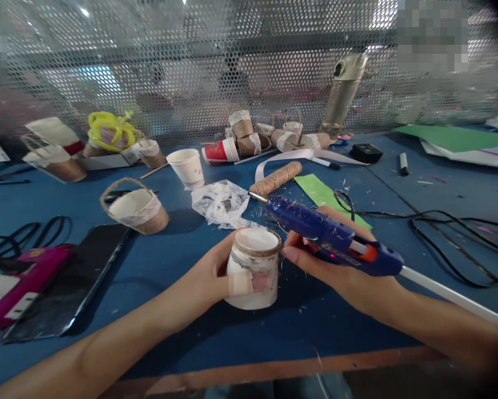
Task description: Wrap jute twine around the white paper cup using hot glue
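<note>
My left hand [221, 271] is wrapped round a white paper cup [252, 296] near the table's front edge. Brown twine [257, 252] circles the cup just below its mouth, and a bandage covers my left thumb. In my right hand [315, 266] is a blue glue gun [315, 224], its metal nozzle pointing left above and beyond the cup. A white glue stick [452, 296] sticks out of its back end, and a small red light glows on its side. Behind the cup lies crumpled white lace [224, 204], with a roll of brown twine [277, 178] beyond it.
At left are a twine-handled basket [138, 210], a black phone [70, 282] and a magenta tool [28, 282]. A plain paper cup [187, 168] stands mid-table. Several small baskets [284, 138] and a water bottle [343, 97] are by the mesh screen. A black cable [423, 219] runs across the right.
</note>
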Demonstrator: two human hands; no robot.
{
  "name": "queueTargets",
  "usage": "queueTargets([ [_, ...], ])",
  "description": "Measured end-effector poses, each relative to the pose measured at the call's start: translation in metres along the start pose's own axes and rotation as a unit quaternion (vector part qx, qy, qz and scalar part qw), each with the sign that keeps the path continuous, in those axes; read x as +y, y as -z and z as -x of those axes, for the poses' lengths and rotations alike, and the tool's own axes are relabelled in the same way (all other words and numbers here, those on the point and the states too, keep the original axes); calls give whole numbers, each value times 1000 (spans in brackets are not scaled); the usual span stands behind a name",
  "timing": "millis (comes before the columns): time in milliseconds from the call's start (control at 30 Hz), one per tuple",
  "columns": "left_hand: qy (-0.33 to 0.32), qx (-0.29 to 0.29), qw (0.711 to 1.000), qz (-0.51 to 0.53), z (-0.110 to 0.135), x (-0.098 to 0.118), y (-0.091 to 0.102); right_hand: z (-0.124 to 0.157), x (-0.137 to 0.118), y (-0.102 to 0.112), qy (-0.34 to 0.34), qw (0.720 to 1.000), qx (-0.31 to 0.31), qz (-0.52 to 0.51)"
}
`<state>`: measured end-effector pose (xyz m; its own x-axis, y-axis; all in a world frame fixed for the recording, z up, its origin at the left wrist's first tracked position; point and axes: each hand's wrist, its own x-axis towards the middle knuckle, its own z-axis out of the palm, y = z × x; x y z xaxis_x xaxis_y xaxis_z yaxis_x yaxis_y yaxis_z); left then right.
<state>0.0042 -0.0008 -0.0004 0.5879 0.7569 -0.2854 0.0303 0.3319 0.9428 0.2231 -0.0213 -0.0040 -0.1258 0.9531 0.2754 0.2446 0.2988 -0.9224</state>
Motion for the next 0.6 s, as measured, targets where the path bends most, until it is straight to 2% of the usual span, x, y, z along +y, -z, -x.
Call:
queueTargets([
  [400,2,-14,1000,13,1,1,1,-1,-2,0,-50,999,2,11],
  [600,5,-27,1000,-10,2,2,1,-1,-1,2,-28,999,-9,27],
])
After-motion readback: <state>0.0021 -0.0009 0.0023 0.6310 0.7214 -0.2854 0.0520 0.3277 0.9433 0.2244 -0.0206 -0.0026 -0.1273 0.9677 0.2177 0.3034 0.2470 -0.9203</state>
